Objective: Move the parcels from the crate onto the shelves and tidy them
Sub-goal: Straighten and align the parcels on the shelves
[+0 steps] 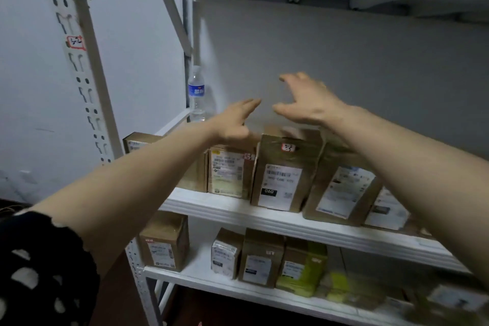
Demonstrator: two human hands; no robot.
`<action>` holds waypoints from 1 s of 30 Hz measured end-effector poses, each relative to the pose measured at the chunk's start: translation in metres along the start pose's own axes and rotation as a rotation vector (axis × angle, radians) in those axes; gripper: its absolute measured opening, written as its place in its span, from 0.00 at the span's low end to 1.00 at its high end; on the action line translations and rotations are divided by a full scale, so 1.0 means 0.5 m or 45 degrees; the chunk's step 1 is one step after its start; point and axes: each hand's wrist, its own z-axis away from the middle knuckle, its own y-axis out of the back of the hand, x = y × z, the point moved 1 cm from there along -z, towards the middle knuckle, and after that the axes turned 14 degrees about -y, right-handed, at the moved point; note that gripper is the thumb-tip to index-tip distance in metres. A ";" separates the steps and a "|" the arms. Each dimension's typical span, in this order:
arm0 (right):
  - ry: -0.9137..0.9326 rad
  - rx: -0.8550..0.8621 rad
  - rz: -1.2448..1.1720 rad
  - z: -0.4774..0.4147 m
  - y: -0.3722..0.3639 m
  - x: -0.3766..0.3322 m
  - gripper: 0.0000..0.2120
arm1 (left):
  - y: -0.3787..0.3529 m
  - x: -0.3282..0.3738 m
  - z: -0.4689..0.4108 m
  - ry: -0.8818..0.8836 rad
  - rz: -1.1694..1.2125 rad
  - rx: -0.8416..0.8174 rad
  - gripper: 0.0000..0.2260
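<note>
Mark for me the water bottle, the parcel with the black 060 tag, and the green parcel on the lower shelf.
water bottle point(197, 92): head view, on its blue label.
parcel with the black 060 tag point(280, 188): head view, on its white shipping label.
green parcel point(313, 270): head view, on its green side.

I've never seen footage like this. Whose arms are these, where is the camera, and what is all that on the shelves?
There is no machine here: a person wears a camera on the head, so this single picture looks forward and down along their own bare arms. The left hand and right hand are both open and empty, spread just above a row of cardboard parcels standing on the middle shelf of a white metal rack. More parcels sit on the lower shelf, one of them partly green. A water bottle stands at the back left corner of the middle shelf.
</note>
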 end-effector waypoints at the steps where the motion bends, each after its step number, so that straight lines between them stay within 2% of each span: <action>1: -0.042 0.022 -0.082 0.000 0.013 0.033 0.29 | -0.006 0.022 -0.014 -0.043 -0.001 -0.024 0.41; 3: -0.121 0.031 -0.196 0.004 0.030 0.097 0.25 | -0.021 0.051 -0.038 -0.104 -0.038 -0.070 0.40; 5: -0.179 -0.046 -0.151 0.014 0.032 0.151 0.27 | -0.037 0.066 -0.056 -0.136 -0.152 -0.123 0.42; 7: -0.225 -0.198 -0.013 0.027 0.014 0.194 0.32 | -0.049 0.073 -0.070 -0.154 -0.314 -0.168 0.42; 10: -0.267 -0.386 0.162 0.039 -0.036 0.230 0.46 | -0.062 0.073 -0.080 -0.188 -0.490 -0.211 0.37; 12: -0.244 -0.398 0.243 0.042 -0.063 0.246 0.53 | -0.065 0.076 -0.081 -0.211 -0.537 -0.224 0.34; 15: -0.192 -0.353 0.338 0.045 -0.094 0.262 0.57 | -0.066 0.077 -0.082 -0.214 -0.544 -0.232 0.33; 23: -0.131 -0.307 0.322 0.034 -0.121 0.268 0.54 | -0.074 0.073 -0.092 -0.208 -0.574 -0.199 0.29; 30: -0.169 -0.304 0.296 0.027 -0.126 0.254 0.53 | -0.073 0.070 -0.095 -0.178 -0.582 -0.205 0.31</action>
